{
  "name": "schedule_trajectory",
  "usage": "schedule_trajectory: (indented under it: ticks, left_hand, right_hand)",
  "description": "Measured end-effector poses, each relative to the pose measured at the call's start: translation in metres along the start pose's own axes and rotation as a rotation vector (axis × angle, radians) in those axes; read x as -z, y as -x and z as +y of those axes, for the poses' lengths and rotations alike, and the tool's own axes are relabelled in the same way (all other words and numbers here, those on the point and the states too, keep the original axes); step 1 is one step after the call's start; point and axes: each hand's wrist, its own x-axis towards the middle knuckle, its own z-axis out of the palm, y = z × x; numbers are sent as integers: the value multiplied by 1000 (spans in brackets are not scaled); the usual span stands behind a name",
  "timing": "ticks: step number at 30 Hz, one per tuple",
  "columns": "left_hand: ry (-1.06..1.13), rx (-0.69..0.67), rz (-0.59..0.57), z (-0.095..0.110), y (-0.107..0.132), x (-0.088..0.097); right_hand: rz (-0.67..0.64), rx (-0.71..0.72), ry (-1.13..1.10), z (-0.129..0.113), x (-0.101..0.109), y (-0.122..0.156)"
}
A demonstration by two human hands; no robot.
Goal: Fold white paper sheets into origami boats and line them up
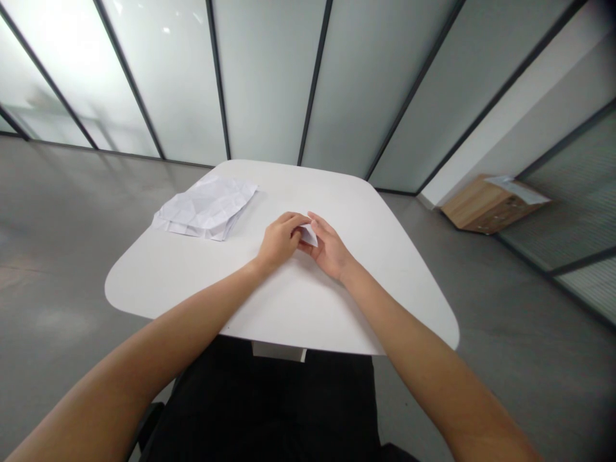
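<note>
A small piece of folded white paper [309, 235] is between my two hands, just above the middle of the white table. My left hand [282, 239] has its fingers closed on the paper's left side and hides much of it. From the right, my right hand [327, 245] cups the paper, its thumb and fingers curled around the edge. Over on the left of the table lies a stack of creased white paper sheets [206, 206], apart from both hands.
The white table [385, 282] has rounded corners, and its near edge is close to my lap. A wood-coloured box [486, 204] stands on the grey floor at the right. Frosted glass panels [269, 77] rise behind the table.
</note>
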Motion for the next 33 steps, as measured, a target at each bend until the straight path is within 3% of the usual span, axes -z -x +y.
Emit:
schedule_trajectory:
  ticks: [9, 15, 21, 28, 33]
  left_hand:
    - [185, 87, -109, -4, -3, 4]
    - [243, 226, -92, -12, -4, 5]
    - [405, 295, -55, -17, -6, 8]
    - [495, 230, -179, -12, -4, 13]
    - [329, 129, -225, -15, 0, 6]
  right_hand:
    - [85, 46, 80, 7, 18, -9]
    - [27, 74, 183, 6, 22, -9]
    - [22, 30, 23, -5, 18, -3]
    - [165, 17, -24, -7, 23, -9]
    - [244, 8, -11, -5, 25, -12]
